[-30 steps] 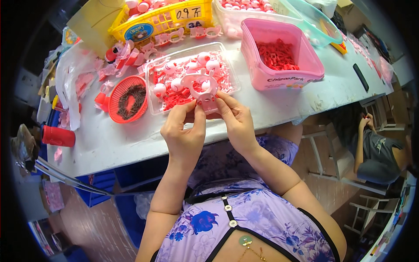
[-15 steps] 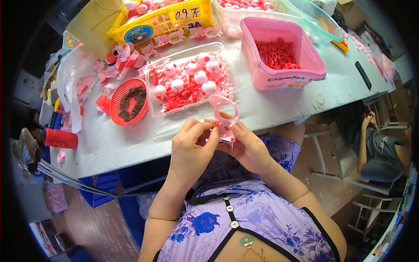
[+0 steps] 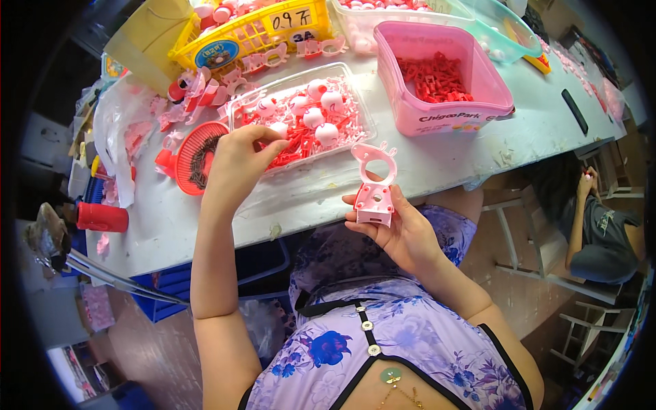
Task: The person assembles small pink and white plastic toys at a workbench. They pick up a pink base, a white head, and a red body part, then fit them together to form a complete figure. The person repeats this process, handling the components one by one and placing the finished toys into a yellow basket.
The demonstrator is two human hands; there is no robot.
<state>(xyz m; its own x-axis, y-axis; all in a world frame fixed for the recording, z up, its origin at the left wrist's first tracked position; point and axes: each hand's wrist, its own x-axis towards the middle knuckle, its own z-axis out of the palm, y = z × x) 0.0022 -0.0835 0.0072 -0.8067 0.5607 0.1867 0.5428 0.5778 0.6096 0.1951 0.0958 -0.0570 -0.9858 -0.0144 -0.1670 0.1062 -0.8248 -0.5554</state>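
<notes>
A pink plastic animal-shaped piece point(image 3: 374, 184) stands upright in my right hand point(image 3: 410, 236). It has a round ring opening at the top, small red parts on its body and a box-like base. My right thumb and fingers hold it from the sides, just off the table's near edge. My left hand point(image 3: 236, 164) is over the near left corner of a clear tray point(image 3: 362, 68), its thumb and forefinger curled together. Whether anything is between those fingertips is hidden. In the tray lie white-and-pink balls point(image 3: 314, 117) and many small red and pink parts.
A red basket point(image 3: 184, 160) of small dark pieces, perhaps screws, sits beside my left wrist. Behind are a yellow basket point(image 3: 253, 41) and a pink tub point(image 3: 424, 113) of red parts. A red cylinder point(image 3: 102, 217) lies far left. Another person point(image 3: 605, 232) sits at right.
My left hand has let go of the pink piece and moved left and up to the tray. My right hand keeps the piece, now slightly further right and turned more upright.
</notes>
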